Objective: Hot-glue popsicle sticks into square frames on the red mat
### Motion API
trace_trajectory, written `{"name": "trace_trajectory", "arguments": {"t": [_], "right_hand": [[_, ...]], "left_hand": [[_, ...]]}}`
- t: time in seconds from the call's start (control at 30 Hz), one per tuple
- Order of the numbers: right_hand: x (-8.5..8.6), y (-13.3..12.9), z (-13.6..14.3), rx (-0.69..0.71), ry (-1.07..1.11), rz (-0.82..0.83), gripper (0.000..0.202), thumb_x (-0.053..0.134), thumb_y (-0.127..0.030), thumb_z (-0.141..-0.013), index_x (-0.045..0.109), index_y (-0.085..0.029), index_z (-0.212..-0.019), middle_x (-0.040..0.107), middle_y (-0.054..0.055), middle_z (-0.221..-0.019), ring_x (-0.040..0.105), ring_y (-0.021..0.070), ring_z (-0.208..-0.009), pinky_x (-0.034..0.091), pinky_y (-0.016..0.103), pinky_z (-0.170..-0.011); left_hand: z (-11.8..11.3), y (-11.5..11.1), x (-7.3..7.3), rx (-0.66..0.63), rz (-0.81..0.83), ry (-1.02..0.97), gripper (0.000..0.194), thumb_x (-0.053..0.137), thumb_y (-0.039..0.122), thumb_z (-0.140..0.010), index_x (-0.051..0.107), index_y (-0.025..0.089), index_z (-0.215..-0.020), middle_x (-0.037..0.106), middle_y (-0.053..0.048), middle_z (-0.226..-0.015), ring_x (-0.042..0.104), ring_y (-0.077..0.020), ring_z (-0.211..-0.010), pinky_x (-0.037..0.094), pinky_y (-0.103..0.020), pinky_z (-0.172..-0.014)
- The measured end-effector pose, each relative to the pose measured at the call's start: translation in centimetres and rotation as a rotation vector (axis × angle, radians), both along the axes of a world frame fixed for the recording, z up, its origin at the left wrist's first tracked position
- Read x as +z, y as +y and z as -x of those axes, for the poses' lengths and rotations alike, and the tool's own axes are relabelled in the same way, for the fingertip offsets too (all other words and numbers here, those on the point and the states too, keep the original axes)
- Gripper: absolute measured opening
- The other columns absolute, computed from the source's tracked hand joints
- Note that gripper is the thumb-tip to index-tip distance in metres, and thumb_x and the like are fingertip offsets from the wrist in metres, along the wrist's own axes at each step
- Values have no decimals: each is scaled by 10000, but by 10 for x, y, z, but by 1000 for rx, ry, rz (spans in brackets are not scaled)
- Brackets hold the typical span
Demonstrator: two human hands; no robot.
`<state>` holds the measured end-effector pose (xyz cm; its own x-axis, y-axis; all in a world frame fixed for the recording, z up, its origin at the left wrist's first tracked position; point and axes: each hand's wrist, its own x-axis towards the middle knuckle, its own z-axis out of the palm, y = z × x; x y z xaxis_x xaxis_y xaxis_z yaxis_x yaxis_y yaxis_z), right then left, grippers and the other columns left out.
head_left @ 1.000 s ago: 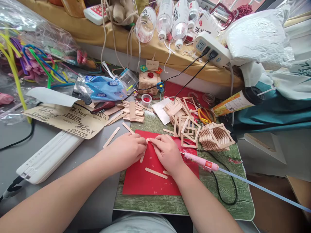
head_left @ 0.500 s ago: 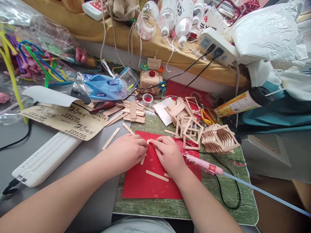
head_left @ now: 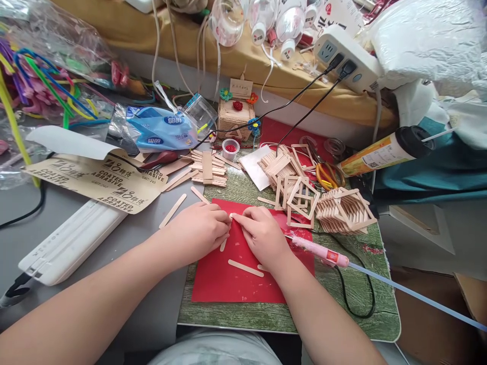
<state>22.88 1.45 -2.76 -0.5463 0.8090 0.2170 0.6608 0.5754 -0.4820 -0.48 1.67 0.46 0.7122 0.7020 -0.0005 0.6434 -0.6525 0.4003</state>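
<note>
My left hand [head_left: 203, 227] is closed on a wooden craft stick [head_left: 222, 245], whose lower end shows below the fingers over the red sheet [head_left: 220, 284]. My right hand [head_left: 264, 237] is closed too, its fingertips pressing the pale rounded stick end at the sheet's upper part, close beside my left fingertips. What lies under the palms is hidden. A loose stick [head_left: 245, 268] lies on the sheet below the hands, and another one is partly covered by my right wrist. To the right rests a pink glue gun [head_left: 319, 251] with a long pale glue stick in its back.
Behind the hands are stacked sticks [head_left: 207, 168], stick frames [head_left: 299, 200] and a pile of joined frames [head_left: 344, 212]. Scissors [head_left: 330, 175] and a lidded cup [head_left: 384, 150] stand farther right. Sandpaper [head_left: 99, 180] and a white power bank-like case [head_left: 72, 243] lie left.
The camera view has shifted slightly, so the scene sits a little higher in the picture. Both hands keep nearly the same place and grip.
</note>
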Motion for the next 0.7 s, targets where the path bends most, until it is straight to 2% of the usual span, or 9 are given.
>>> {"name": "trace_trajectory", "arguments": {"t": [0.2,0.37,0.57,0.7], "right_hand": [[2,1,1,10,-28,31,305,531,-169,-1085,783,-234,-1243,707,108,-1046,599,259,-957,574,427,-870],[1,2,-1,14,33,34,315,534,-157,-1083,753,-222,-1300,714,108,-1057,611,257,-977,575,421,-883],[1,2,-2,8,39,45,302,553,-167,-1078,772,-266,-1259,710,91,-1038,619,249,-964,570,414,-882],[1,2,-1,14,21,33,307,557,-164,-1076,773,-257,-1273,704,92,-1035,615,245,-962,567,403,-875]], "left_hand": [[-1,0,3,-2,30,31,344,506,276,-1081,801,220,-913,790,-56,-1031,683,-220,-938,493,-396,-862],[-1,0,4,1,42,13,354,511,269,-1079,802,228,-883,791,-54,-1015,678,-212,-923,501,-389,-874],[0,0,3,6,56,-5,357,513,268,-1077,808,228,-879,794,-49,-1036,686,-212,-938,511,-390,-903],[0,0,3,10,51,5,338,524,266,-1074,811,221,-902,795,-52,-1042,687,-211,-936,508,-387,-906]]}}
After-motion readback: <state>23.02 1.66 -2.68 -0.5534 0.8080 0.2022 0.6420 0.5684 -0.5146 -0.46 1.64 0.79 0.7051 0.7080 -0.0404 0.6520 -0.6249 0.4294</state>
